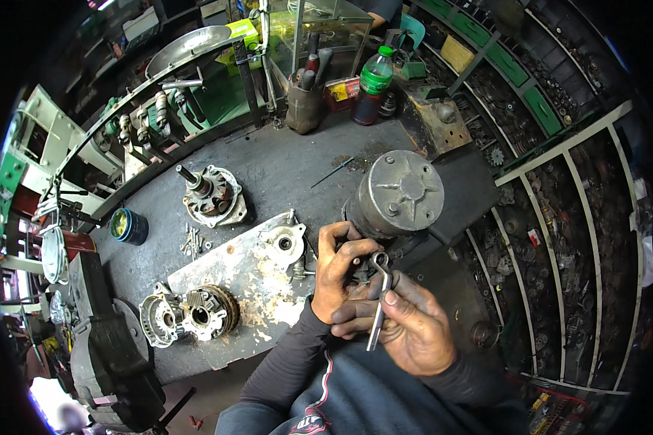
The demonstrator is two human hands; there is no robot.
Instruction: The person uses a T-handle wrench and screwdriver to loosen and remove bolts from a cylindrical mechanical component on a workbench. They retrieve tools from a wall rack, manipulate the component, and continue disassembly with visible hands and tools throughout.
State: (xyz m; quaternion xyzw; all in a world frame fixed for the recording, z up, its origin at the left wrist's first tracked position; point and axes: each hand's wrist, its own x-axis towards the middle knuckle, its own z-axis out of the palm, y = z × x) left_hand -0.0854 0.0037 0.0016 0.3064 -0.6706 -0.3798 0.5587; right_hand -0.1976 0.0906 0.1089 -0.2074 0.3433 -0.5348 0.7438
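A ring spanner with a bent neck lies in my right hand, whose thumb presses along the shank. The spanner's ring end points up and away from me. Close on its left, my left hand is closed, its fingers curled over a small dark part at the near side of a grey cylindrical motor. What exactly those fingers grip is hidden. The motor stands at the bench's right edge with its bolted end cap facing up.
A rotor in its housing, loose bolts and a blue tub are on the bench. Opened housings lie by a worn metal plate. A screwdriver and a bottle are farther back; a vise is left.
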